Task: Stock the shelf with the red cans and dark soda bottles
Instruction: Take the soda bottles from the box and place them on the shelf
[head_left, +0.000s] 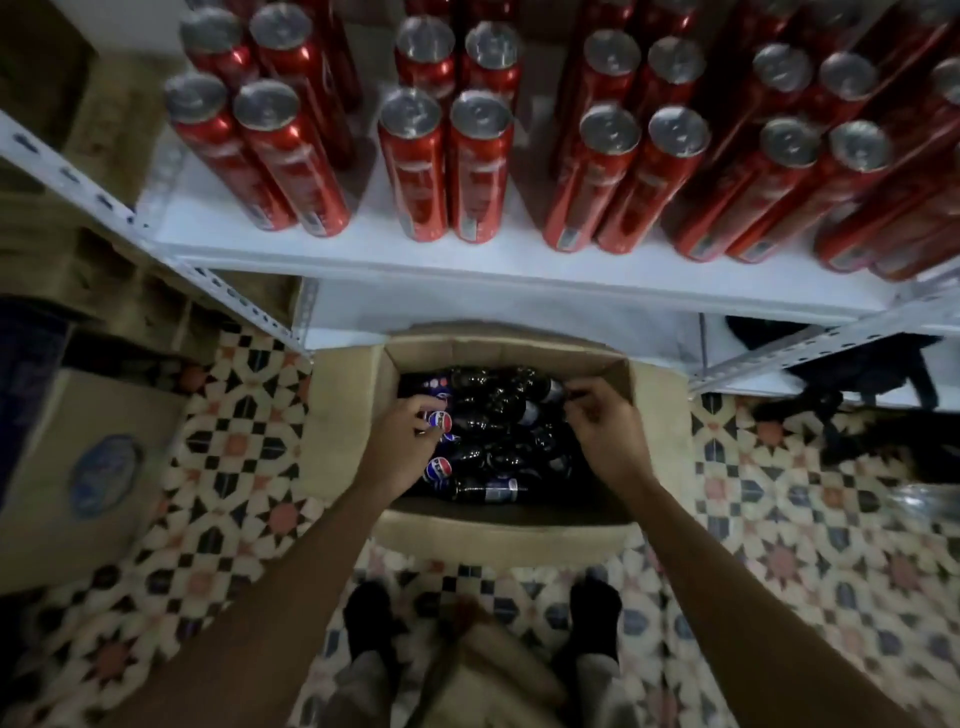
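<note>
Several tall red cans stand in paired rows on the white shelf at the top. Below it an open cardboard box on the floor holds several dark soda bottles lying on their sides. My left hand reaches into the box's left side, fingers curled around a bottle end with a red, white and blue label. My right hand is over the box's right side, fingers pinched at a bottle's neck near the far right corner. Whether either bottle is lifted is unclear.
A closed cardboard box with a blue round logo sits on the patterned tile floor at left. Metal shelf uprights slant at both sides. Dark bags lie under the shelf at right. My feet in dark socks stand just behind the box.
</note>
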